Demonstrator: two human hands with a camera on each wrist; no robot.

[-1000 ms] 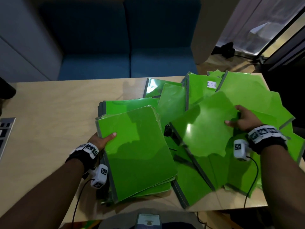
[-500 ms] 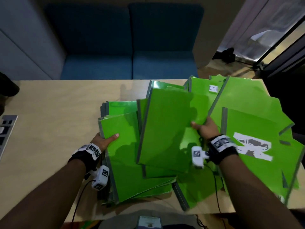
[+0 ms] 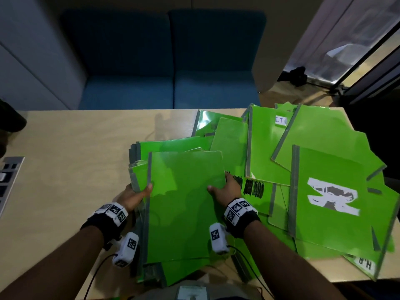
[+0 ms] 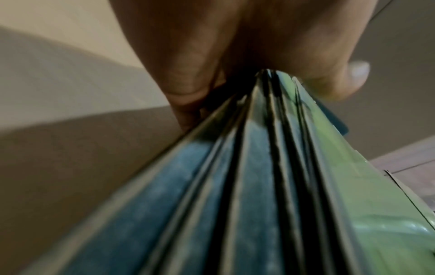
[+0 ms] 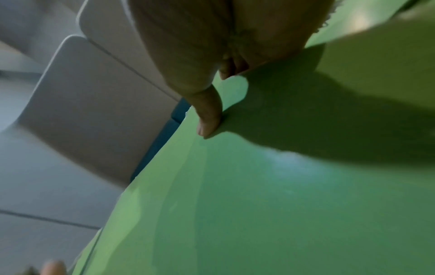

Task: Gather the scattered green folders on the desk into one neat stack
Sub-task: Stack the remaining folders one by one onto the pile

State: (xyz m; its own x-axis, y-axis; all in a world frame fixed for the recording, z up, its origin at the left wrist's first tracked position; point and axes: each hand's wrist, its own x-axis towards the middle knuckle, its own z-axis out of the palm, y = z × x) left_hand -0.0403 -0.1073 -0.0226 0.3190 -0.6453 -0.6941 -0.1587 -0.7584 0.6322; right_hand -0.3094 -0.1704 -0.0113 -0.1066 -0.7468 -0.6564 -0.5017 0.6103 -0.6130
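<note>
Stack (image 3: 138,167) of green folders located at near edge of bench (image 3: 65,148), around 6 o'clock. Stack's left edge gripped by left hand (image 3: 134,197), thumb on top, fingers beneath, confirmed in left wrist view (image 4: 259,55). Top folder (image 3: 184,204) held at its right edge by right hand (image 3: 227,189), thumb pressed on cover. Loose folders (image 3: 324,191) observed overlapped and fanned from 2 to 4 o'clock, some overhanging bench edge. Blue sofa (image 3: 168,61) noted beyond bench at 12 o'clock.
</note>
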